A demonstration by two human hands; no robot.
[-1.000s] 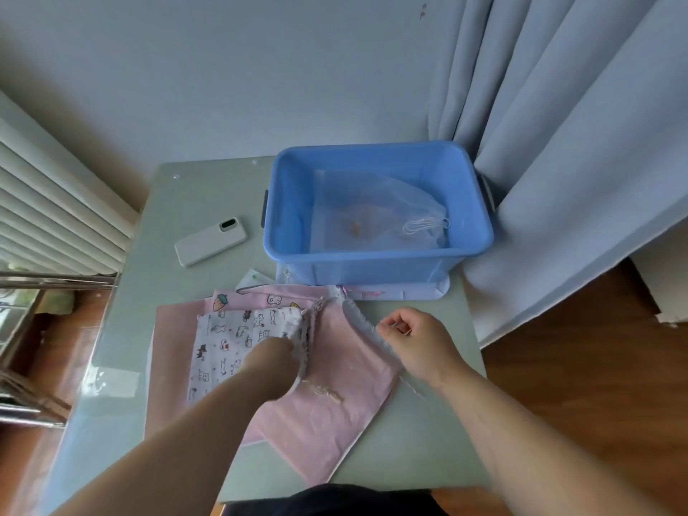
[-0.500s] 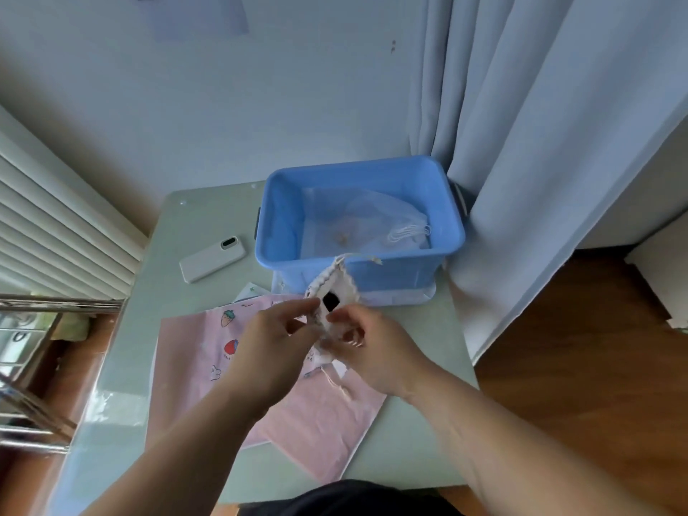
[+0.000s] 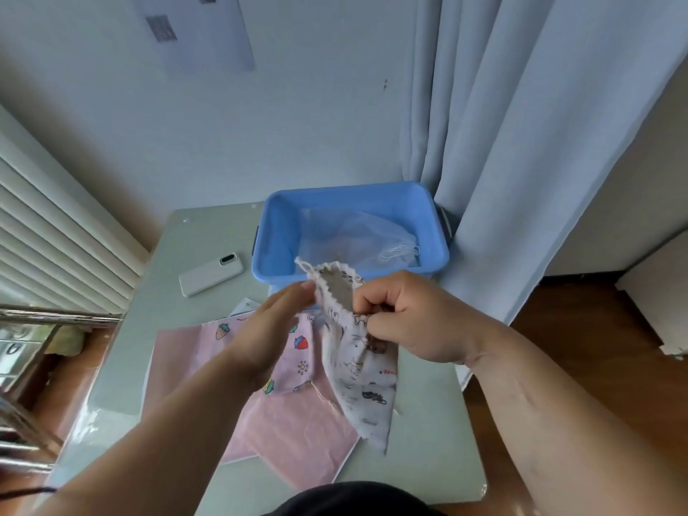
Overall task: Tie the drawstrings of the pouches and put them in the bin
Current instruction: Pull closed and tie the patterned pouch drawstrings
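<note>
A white pouch with cartoon prints (image 3: 363,381) hangs in the air above the table, its mouth gaping open toward me. My right hand (image 3: 405,322) pinches the right rim of the mouth. My left hand (image 3: 271,329) touches the left rim with fairly straight fingers. A thin drawstring end (image 3: 303,264) sticks up at the top of the mouth. Pink pouches (image 3: 294,426) lie flat on the table beneath, one printed with strawberries. The blue bin (image 3: 432,217) stands at the back with a sheer white pouch (image 3: 357,236) inside.
A white phone (image 3: 210,275) lies on the pale green table (image 3: 428,452) left of the bin. Pale curtains (image 3: 521,143) hang at the right, touching the bin. Window blinds run along the left. Wooden floor shows to the right.
The white printed pouch was lifted off the pink pouches and now hangs between both hands with its mouth spread wider. My view tilted upward.
</note>
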